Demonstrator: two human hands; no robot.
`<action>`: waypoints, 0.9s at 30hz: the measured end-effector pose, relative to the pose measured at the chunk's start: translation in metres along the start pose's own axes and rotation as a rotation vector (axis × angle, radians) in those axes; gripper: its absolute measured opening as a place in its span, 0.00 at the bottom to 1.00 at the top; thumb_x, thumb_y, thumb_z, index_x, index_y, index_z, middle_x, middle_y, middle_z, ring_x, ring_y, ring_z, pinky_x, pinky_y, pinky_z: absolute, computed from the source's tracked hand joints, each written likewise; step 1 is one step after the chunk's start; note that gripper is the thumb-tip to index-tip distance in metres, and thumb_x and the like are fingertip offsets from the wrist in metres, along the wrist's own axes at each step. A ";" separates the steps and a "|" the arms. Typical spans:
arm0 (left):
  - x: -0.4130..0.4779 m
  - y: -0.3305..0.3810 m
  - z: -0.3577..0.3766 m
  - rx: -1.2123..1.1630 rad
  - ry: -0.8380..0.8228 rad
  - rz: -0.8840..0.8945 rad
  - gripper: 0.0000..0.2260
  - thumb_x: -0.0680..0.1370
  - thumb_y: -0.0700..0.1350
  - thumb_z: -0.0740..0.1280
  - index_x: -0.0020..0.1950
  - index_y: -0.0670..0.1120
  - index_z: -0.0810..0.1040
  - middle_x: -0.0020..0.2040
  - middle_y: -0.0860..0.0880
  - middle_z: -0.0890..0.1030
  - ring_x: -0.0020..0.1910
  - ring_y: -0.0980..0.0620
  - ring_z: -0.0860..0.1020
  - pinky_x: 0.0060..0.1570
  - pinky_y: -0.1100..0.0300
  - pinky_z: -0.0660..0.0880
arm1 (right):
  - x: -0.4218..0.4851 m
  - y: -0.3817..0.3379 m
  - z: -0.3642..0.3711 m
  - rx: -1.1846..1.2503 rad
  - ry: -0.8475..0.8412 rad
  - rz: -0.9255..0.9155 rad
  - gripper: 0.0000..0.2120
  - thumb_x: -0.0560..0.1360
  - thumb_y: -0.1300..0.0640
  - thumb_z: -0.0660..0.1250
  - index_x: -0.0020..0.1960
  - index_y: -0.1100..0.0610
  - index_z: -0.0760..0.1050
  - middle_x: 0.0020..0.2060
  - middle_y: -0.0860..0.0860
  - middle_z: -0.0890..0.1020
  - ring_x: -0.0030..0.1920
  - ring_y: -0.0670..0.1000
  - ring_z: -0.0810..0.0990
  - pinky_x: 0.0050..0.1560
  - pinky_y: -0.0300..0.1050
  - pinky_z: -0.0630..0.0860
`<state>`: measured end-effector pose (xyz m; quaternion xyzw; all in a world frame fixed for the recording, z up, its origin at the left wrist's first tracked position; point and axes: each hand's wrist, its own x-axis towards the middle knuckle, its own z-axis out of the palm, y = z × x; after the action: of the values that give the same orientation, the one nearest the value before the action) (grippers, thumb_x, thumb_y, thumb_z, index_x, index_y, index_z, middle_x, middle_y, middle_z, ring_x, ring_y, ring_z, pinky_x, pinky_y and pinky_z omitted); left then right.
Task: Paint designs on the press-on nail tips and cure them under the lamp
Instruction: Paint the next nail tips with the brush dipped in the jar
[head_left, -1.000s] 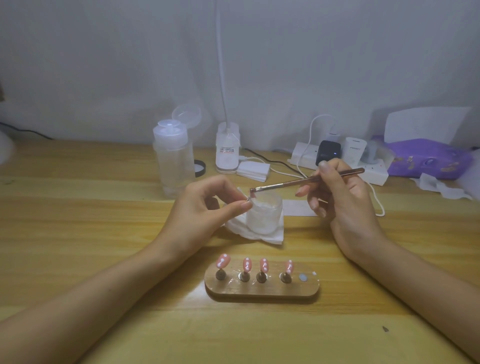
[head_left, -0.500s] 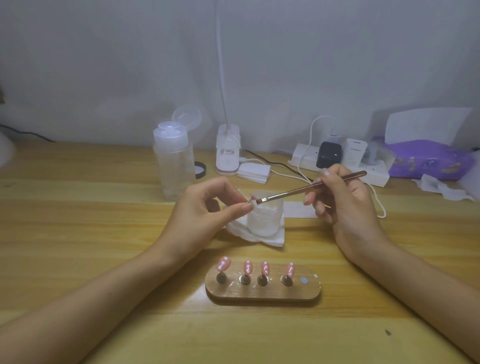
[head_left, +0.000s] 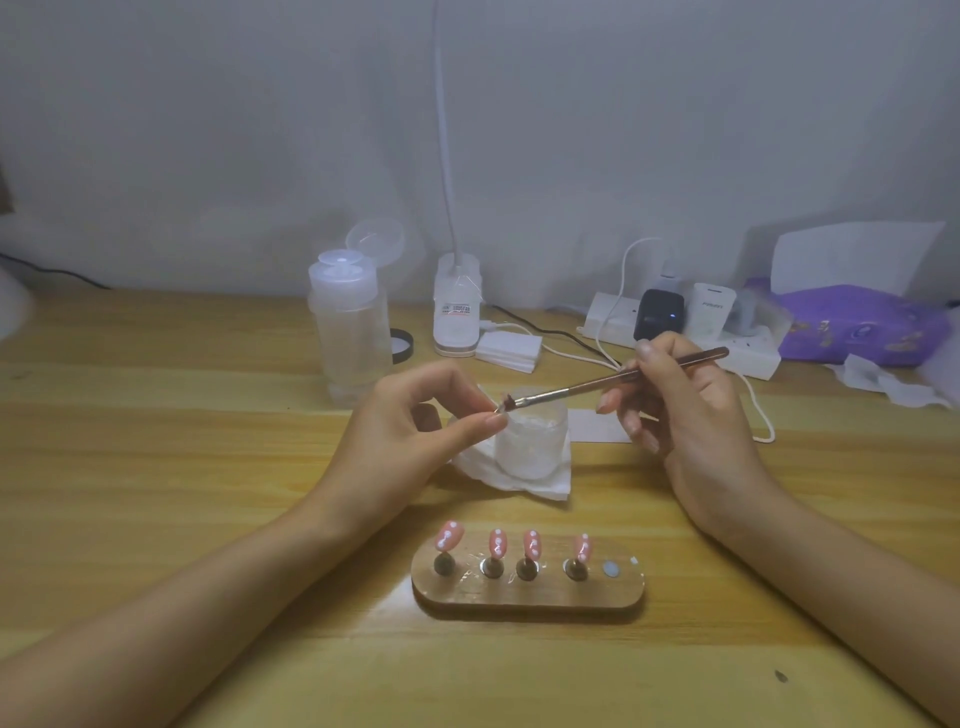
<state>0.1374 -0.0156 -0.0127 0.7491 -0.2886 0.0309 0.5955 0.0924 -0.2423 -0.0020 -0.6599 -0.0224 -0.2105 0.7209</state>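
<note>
Four dotted nail tips (head_left: 497, 543) stood in the holder (head_left: 527, 597) at 6 o'clock. Right hand (head_left: 691, 410) fingers gripped the brush (head_left: 597, 384); left hand (head_left: 405, 431) fingers pinched its bristles above the jar (head_left: 530, 447). Squeezing hard could splay the bristles and smear later dots.

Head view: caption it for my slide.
Right hand holds a brush to the left hand's pinched fingertips near a jar; four dotted pink nail tips stand on a wooden holder.
</note>
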 end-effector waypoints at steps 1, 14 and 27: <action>0.000 0.000 0.000 0.001 0.001 -0.002 0.06 0.73 0.45 0.76 0.38 0.50 0.81 0.38 0.55 0.83 0.26 0.59 0.66 0.29 0.68 0.67 | 0.000 0.000 -0.001 -0.010 0.016 0.017 0.12 0.83 0.56 0.59 0.41 0.55 0.68 0.29 0.54 0.82 0.24 0.46 0.71 0.22 0.34 0.65; 0.000 -0.001 0.000 0.015 -0.002 0.015 0.05 0.74 0.43 0.75 0.40 0.50 0.82 0.40 0.56 0.83 0.26 0.56 0.63 0.27 0.67 0.64 | 0.000 -0.002 -0.001 0.044 0.046 0.017 0.12 0.83 0.56 0.59 0.40 0.55 0.69 0.29 0.54 0.81 0.24 0.46 0.72 0.22 0.34 0.65; 0.000 0.001 0.001 0.091 0.007 0.108 0.04 0.75 0.40 0.74 0.43 0.46 0.81 0.28 0.65 0.75 0.24 0.58 0.61 0.27 0.72 0.61 | -0.001 -0.003 0.000 0.056 -0.007 0.016 0.11 0.79 0.51 0.63 0.41 0.55 0.70 0.31 0.55 0.82 0.25 0.47 0.73 0.23 0.34 0.66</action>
<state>0.1363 -0.0163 -0.0124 0.7588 -0.3248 0.0786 0.5591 0.0911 -0.2418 0.0003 -0.6405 -0.0252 -0.2017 0.7406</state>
